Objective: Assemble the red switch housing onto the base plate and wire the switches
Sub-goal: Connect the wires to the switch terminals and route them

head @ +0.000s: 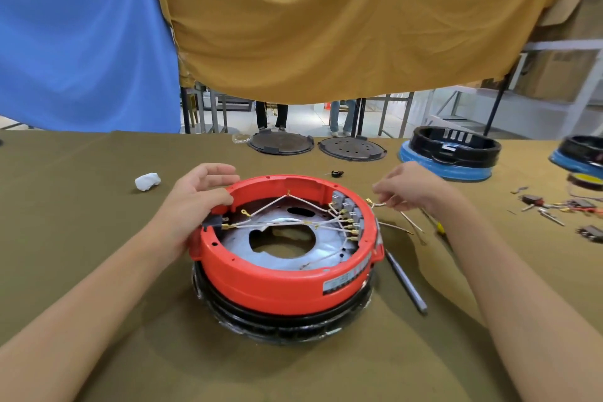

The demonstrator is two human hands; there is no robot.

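The red switch housing (277, 284), a round ring, sits on a black base (287, 325) in the middle of the table. Inside it lie a silver plate (241, 246) and several white wires with brass terminals running to a row of grey switches (347, 209) on its right inner wall. My left hand (199, 196) rests on the housing's far left rim, thumb over the edge and fingers extended. My right hand (408, 189) hovers just right of the housing and pinches a loose white wire (378, 204) with a brass terminal.
A dark pen-like tool (406, 281) lies right of the housing, with more loose wires (401, 225) beside it. Two dark round plates (280, 143) lie at the back, black housings on blue rings (450, 153) at back right, small parts (554, 206) at far right, crumpled white paper (147, 181) at left.
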